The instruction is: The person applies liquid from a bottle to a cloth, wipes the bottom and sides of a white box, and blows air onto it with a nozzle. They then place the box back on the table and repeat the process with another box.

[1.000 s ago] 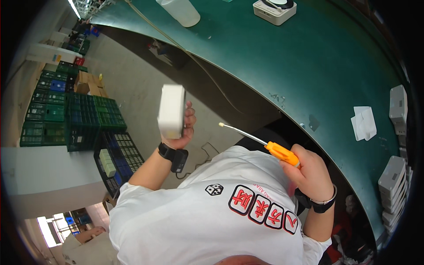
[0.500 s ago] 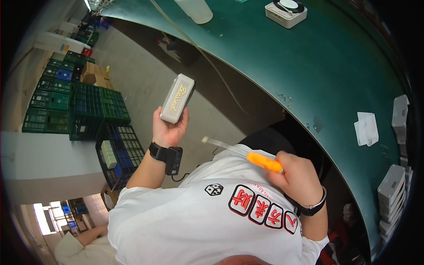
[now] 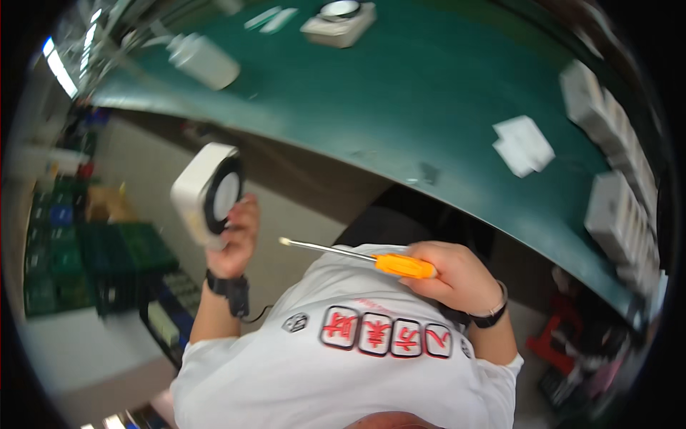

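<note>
My left hand (image 3: 237, 239) grips a white box-shaped device (image 3: 191, 182) with rounded corners, held up in front of the table edge. On its turned side is a black ring around a white disc, much like a small record player. My right hand (image 3: 457, 277) is closed around the orange handle of a screwdriver (image 3: 404, 265). The metal shaft points left toward the device, apart from it, and ends in a pale yellowish tip. A similar white device with a black and white disc (image 3: 341, 25) stands on the green table (image 3: 429, 93).
A white squeeze bottle (image 3: 205, 63) stands at the table's far left. White paper (image 3: 524, 146) lies on the right part, beside several stacked white devices (image 3: 611, 214). Green crates (image 3: 125, 264) stand on the floor at left. A red object (image 3: 554, 343) is below the table's right end.
The device in my left hand has turned from its lettered, perforated side to its disc side. My view has swung right, and the screwdriver now lies more level.
</note>
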The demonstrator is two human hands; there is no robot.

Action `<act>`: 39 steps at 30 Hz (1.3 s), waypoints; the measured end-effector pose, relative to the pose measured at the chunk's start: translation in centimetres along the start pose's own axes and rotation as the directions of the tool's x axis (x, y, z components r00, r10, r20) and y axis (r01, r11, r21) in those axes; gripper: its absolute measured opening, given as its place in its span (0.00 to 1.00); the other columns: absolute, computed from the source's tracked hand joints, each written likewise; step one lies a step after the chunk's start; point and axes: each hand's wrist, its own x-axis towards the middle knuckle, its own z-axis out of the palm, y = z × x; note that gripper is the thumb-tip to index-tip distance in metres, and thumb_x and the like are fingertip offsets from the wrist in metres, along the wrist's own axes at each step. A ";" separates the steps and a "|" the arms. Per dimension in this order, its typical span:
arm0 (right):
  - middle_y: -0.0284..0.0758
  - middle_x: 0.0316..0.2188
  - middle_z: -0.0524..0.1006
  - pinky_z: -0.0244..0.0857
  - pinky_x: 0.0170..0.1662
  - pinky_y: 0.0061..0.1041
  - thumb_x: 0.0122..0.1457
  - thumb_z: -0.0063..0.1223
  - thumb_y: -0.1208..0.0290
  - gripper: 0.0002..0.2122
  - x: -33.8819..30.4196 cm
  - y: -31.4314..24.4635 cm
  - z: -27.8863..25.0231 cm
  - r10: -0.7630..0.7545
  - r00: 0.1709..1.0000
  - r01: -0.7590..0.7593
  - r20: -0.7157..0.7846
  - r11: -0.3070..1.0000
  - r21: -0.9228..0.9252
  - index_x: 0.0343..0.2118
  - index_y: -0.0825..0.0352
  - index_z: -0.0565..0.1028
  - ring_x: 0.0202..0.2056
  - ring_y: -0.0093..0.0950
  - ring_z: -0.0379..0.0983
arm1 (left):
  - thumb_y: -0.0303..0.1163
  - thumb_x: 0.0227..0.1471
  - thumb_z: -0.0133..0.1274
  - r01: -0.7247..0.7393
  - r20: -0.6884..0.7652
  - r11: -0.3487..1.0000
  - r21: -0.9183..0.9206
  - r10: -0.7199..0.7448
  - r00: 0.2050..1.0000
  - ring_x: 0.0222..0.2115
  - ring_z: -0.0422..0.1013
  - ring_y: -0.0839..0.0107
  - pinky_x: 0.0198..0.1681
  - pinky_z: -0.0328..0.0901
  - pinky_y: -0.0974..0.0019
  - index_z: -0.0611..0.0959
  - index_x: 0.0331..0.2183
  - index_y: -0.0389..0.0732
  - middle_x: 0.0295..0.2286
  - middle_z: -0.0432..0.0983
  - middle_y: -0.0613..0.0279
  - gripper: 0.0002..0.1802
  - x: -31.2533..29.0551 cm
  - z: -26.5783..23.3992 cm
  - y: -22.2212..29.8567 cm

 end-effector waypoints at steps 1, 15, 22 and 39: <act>0.41 0.34 0.77 0.64 0.24 0.26 0.54 0.59 0.65 0.11 0.1 -1.2 0.4 -0.022 0.995 0.042 -0.095 0.974 0.222 0.31 0.69 0.74 0.19 0.31 0.70 | 0.33 0.49 0.58 0.066 0.030 0.996 0.065 -0.068 0.997 0.40 0.69 0.63 0.36 0.72 0.63 0.65 0.54 0.34 0.38 0.67 0.58 0.33 0.1 0.1 0.5; 0.53 0.46 0.74 0.59 0.23 0.21 0.65 0.42 0.57 0.16 -10.2 3.0 2.7 0.425 0.203 0.494 -0.882 0.733 0.467 0.34 0.68 0.72 0.17 0.22 0.64 | 0.24 0.54 0.44 0.482 -0.113 0.875 0.031 -0.476 0.872 0.51 0.65 0.46 0.51 0.72 0.55 0.71 0.53 0.31 0.50 0.65 0.42 0.23 37.9 2.2 -21.6; 0.53 0.46 0.73 0.61 0.24 0.22 0.65 0.43 0.58 0.16 -11.7 2.8 3.6 0.447 0.120 0.505 -0.887 0.742 0.442 0.32 0.69 0.70 0.18 0.23 0.66 | 0.33 0.59 0.41 0.424 -0.204 0.905 -0.035 -0.422 0.883 0.48 0.67 0.44 0.47 0.75 0.54 0.71 0.53 0.31 0.48 0.66 0.41 0.23 51.6 -1.7 -28.0; 0.52 0.46 0.74 0.63 0.26 0.22 0.65 0.41 0.65 0.11 -12.2 5.5 2.3 0.515 0.128 0.509 -0.847 0.699 0.502 0.34 0.69 0.70 0.20 0.23 0.67 | 0.46 0.64 0.40 0.550 -0.330 0.761 0.343 -0.450 0.829 0.27 0.76 0.61 0.30 0.77 0.65 0.75 0.39 0.33 0.31 0.75 0.52 0.23 52.1 -3.8 -31.3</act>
